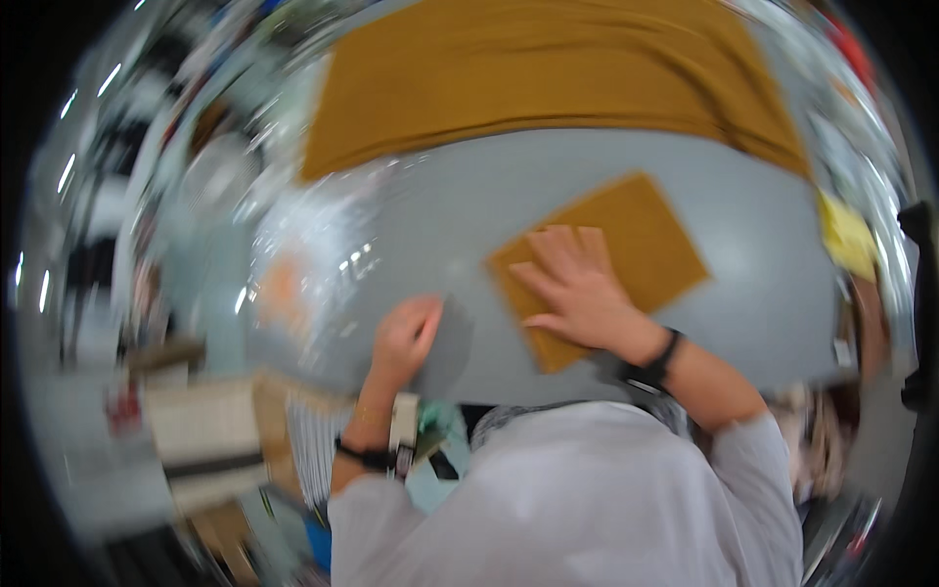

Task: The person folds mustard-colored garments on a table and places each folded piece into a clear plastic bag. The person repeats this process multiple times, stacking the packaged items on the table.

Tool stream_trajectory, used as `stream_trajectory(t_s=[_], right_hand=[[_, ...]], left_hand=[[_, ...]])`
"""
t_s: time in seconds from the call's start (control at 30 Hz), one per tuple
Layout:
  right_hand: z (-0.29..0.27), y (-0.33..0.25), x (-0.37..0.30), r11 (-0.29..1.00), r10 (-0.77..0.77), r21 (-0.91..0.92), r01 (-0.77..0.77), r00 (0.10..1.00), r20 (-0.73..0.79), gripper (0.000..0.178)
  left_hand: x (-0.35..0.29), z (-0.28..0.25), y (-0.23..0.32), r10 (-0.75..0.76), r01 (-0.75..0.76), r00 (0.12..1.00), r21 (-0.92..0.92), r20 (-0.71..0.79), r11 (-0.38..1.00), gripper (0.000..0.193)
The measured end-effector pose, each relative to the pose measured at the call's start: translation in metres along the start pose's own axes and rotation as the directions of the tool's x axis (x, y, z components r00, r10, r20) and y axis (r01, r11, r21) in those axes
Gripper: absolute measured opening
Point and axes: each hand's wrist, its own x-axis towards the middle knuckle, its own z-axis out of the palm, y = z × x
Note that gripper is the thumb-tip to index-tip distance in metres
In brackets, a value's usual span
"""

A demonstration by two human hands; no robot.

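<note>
A folded mustard-brown cloth [655,235] lies at an angle on the grey table, right of the middle. My right hand [582,293] presses flat on its left part, fingers spread, with the wrist over the near edge. To the left, apart from the cloth, my left hand [406,338] hovers above the table's near part. Its fingers are curled in, and nothing shows in them. Across the table's far side spreads a large mustard-brown fabric [558,73], slightly wrinkled, its near edge curved.
Clear plastic bags [313,254], one with something orange in it, lie on the table's left side. A yellow piece [847,235] sits at the right edge. Cardboard boxes [201,421] stand at the lower left. Much of the surroundings is blurred.
</note>
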Motion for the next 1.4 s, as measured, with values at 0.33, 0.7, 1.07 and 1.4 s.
stream_trajectory(t_s=[0.33, 0.7, 1.07, 1.4], right_hand=[[-0.021, -0.022, 0.046, 0.969, -0.017, -0.234, 0.082, 0.963, 0.269, 0.080], [-0.013, -0.018, 0.049, 0.972, 0.017, -0.232, 0.036, 0.975, 0.223, 0.077], [-0.007, -0.003, 0.039, 0.991, -0.103, -0.080, 0.105, 0.994, 0.024, 0.069], [-0.096, -0.077, 0.086, 0.864, -0.503, -0.328, 0.382, 0.611, -0.611, 0.028]], left_hand=[[0.002, -0.106, -0.272, -0.625, 0.616, 0.514, -0.254, -0.587, 0.745, 0.029], [0.053, -0.116, -0.268, -0.917, 0.918, 0.390, 0.110, -0.079, 0.381, 0.054], [0.002, -0.100, -0.316, -0.486, 0.234, 0.872, 0.817, 0.064, 0.527, 0.026], [0.078, -0.077, 0.018, -0.073, 0.119, 0.974, -0.215, 0.212, 0.969, 0.020]])
